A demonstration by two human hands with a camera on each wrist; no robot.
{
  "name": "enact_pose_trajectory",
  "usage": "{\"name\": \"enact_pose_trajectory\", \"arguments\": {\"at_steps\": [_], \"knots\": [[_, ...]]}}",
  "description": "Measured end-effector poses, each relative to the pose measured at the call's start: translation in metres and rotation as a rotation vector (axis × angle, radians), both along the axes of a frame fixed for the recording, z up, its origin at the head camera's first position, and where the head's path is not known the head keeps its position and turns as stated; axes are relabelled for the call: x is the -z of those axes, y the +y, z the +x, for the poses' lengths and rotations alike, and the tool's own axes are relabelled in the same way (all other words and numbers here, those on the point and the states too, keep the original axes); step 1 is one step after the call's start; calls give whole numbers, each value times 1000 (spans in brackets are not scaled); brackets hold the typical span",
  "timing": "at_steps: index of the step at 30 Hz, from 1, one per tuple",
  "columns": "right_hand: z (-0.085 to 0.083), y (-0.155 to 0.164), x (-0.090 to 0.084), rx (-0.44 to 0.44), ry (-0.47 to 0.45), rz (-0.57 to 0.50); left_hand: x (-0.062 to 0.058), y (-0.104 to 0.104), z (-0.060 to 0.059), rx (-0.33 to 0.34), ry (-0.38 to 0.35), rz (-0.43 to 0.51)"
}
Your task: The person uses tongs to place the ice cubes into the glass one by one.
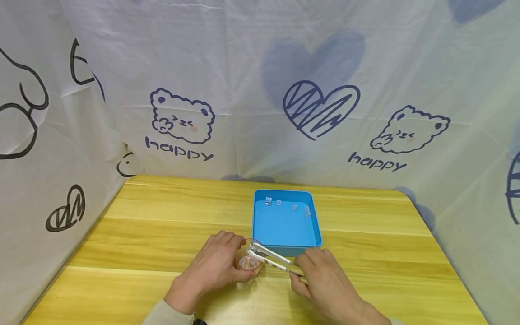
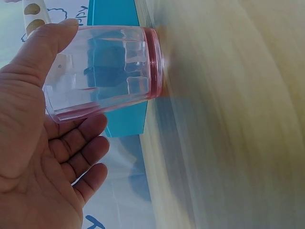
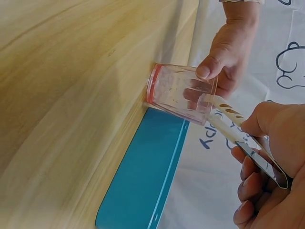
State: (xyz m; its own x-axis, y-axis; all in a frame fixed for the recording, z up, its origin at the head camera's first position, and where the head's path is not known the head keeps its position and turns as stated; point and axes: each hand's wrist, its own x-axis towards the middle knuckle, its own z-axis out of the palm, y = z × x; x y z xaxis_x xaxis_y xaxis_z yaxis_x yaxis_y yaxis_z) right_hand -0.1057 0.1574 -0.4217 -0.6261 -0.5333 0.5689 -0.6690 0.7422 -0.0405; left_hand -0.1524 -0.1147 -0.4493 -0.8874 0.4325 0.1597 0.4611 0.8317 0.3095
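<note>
The head view looks forward and down from above the bench. Both wrist views, turned sideways, look in low and close from opposite sides, sharing the cup and blue tray.

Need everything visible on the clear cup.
The clear cup is see-through and pink-tinted, with faceted-looking walls, an open rim and a stronger reddish-pink band round its base. It looks like plastic, though glass can't be ruled out. It appears to stand upright on the wood-grained table, close to the near left corner of the blue tray. The left hand's grip holds it, thumb and fingers on opposite sides. Clear cubes lie low inside; white-tipped tongs reach in at the rim.
</note>
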Motion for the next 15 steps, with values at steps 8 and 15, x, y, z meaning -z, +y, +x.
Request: {"name": "enact_pose_trajectory", "arguments": {"at_steps": [8, 15], "knots": [[1, 0, 0, 7, -11, -5, 2, 0, -1, -1, 1, 2], [0, 0, 0, 11, -10, -5, 3, -1, 0, 4, -9, 13]]}}
